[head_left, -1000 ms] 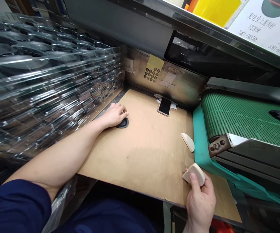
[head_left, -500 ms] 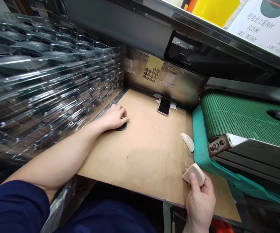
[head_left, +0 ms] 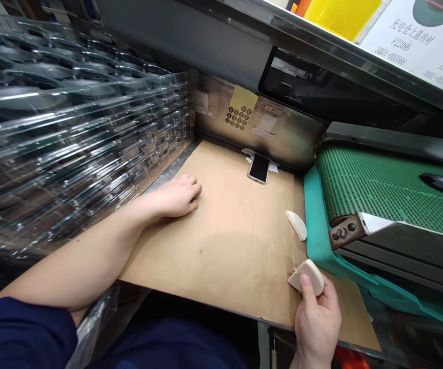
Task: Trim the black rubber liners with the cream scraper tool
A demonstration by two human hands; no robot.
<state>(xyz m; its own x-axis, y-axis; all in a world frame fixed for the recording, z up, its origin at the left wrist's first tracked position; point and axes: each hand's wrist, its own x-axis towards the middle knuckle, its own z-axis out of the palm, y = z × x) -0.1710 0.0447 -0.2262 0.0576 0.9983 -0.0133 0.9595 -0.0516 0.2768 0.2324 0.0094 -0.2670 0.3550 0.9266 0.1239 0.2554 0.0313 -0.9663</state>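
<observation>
My left hand point(head_left: 175, 197) rests curled on a brown cardboard sheet point(head_left: 237, 246) near its left edge. The black round disc seen earlier does not show, and it may lie hidden under that palm. My right hand point(head_left: 317, 320) sits at the front right edge of the sheet, with fingers around a cream half-round foam piece point(head_left: 306, 277). A second cream half-round piece point(head_left: 296, 225) lies flat on the sheet, just left of the teal belt frame. A smartphone point(head_left: 259, 168) leans at the back of the sheet on white paper.
Stacked clear plastic trays point(head_left: 71, 133) form a tall wall along the left. A green perforated conveyor belt point(head_left: 379, 184) with a teal frame point(head_left: 316, 225) runs on the right. A metal wall point(head_left: 279, 128) stands behind the sheet, below a printed sign point(head_left: 414, 46).
My left hand has slid over the black disc's spot, and the disc has gone from sight. My right hand and its cream piece have stayed in place.
</observation>
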